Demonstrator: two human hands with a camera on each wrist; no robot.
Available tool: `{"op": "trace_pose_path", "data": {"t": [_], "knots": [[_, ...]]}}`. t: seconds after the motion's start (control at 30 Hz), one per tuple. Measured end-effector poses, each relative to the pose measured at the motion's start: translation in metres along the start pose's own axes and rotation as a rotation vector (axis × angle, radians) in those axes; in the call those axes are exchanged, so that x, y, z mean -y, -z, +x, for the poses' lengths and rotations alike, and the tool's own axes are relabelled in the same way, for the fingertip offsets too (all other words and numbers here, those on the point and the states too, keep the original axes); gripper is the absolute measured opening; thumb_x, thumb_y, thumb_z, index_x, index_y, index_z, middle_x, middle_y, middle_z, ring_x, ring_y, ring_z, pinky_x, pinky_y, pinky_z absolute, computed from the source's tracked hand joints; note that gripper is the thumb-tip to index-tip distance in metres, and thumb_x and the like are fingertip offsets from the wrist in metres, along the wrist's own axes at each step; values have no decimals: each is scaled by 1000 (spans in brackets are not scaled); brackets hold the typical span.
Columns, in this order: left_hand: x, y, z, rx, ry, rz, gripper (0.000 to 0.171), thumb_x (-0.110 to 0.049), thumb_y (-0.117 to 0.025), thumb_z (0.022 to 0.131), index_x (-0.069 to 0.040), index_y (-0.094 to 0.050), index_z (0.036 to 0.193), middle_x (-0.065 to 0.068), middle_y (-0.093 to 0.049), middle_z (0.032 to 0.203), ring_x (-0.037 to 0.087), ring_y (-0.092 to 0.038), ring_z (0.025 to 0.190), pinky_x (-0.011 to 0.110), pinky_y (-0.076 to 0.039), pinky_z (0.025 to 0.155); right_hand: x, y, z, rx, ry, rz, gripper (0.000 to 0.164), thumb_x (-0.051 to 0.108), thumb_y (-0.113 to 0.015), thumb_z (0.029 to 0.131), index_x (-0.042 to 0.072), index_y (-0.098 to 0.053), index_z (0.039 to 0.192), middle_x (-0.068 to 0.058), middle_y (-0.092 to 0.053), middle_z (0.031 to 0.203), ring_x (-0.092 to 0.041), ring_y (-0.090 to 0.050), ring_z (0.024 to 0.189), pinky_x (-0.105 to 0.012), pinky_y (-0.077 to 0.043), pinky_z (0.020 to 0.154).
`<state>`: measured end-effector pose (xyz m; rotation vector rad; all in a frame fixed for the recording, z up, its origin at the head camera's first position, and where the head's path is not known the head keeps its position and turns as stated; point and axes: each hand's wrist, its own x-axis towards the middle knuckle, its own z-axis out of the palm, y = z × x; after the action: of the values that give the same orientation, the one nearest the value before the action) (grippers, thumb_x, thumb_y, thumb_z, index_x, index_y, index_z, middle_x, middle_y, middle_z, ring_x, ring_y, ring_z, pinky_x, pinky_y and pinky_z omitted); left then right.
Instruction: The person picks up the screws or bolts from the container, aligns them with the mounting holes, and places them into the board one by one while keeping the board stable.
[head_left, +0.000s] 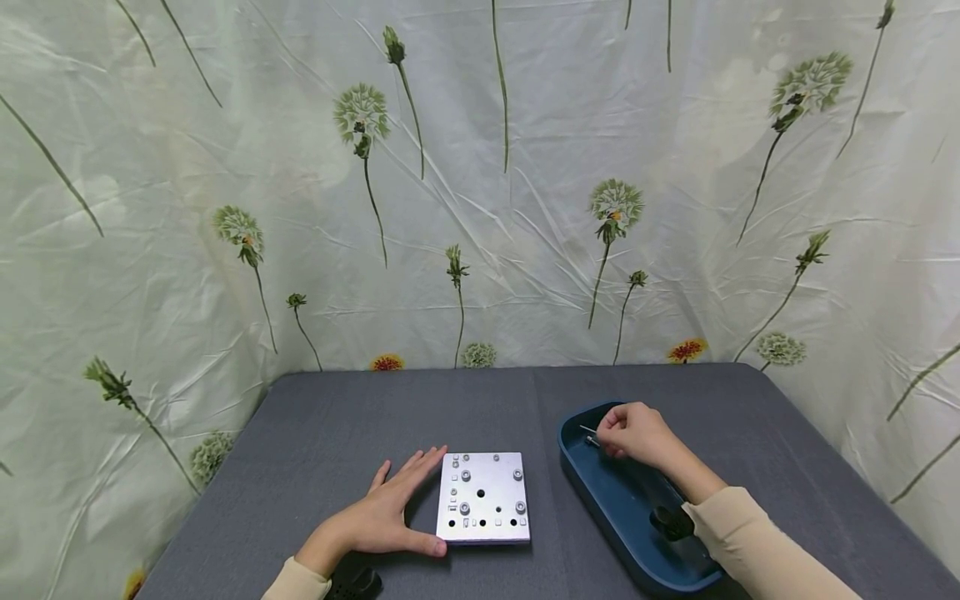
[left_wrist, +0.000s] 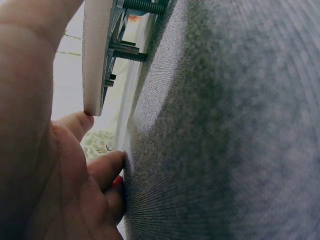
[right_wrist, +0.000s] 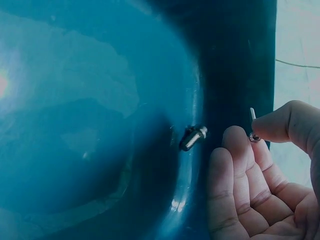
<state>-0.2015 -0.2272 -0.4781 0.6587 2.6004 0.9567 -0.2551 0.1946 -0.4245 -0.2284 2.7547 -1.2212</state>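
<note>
A silver metal plate (head_left: pixel 487 492) with holes and several socket-head screws lies on the table. Threaded screw ends (left_wrist: pixel 131 52) stick out beneath its underside in the left wrist view. My left hand (head_left: pixel 386 510) spans the plate's left side with straight, spread fingers, thumb at the near corner and index fingertip at the far one. Between thumb and fingertips my right hand (head_left: pixel 636 435) pinches a thin silver screw (right_wrist: pixel 253 136) over the far end of a blue tray (head_left: pixel 600 508). Another, thicker screw (right_wrist: pixel 192 138) lies in that end of the tray, close to the fingers.
Dark grey cloth covers the table (head_left: pixel 420 408). The tray has raised walls and stands right of the plate. A pale curtain (head_left: pixel 480 208) printed with flowers hangs behind the table. Black wrist cameras sit at both sleeves, the right one (head_left: pixel 670 522) low over the tray.
</note>
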Motion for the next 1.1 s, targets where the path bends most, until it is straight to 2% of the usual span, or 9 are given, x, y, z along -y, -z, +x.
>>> {"op": "trace_pose_path", "data": {"t": [0.5, 0.7, 0.9, 1.1], "knots": [[0, 0, -1, -4, -6, 4, 126, -61, -92, 76, -25, -21, 174, 7, -20, 181, 43, -15, 168, 85, 6, 120, 22, 1, -3, 10, 43, -4, 8, 12, -71, 92, 7, -73, 85, 1, -71, 69, -12, -65, 66, -27, -58, 64], [1, 0, 0, -2, -4, 6, 126, -62, -92, 76, -25, -22, 174, 6, -20, 181, 42, -15, 168, 86, 6, 120, 30, 1, -5, 22, 63, 12, 9, 13, -71, 92, 5, -74, 88, 1, -72, 71, -12, -66, 66, -31, -61, 65], [1, 0, 0, -4, -4, 12, 125, -62, -91, 77, -26, -21, 174, 6, -20, 181, 42, -15, 168, 85, 6, 120, 37, -1, -5, 31, 31, 50, 11, 13, -71, 94, 3, -75, 93, -5, -76, 76, -18, -73, 72, -42, -66, 73], [1, 0, 0, -5, -4, 8, 126, -62, -92, 76, -24, -22, 174, 7, -20, 181, 43, -15, 168, 85, 6, 120, 44, -2, -6, 38, 58, 52, 11, 12, -71, 93, 2, -75, 93, -2, -74, 74, -14, -70, 70, -39, -66, 71]]}}
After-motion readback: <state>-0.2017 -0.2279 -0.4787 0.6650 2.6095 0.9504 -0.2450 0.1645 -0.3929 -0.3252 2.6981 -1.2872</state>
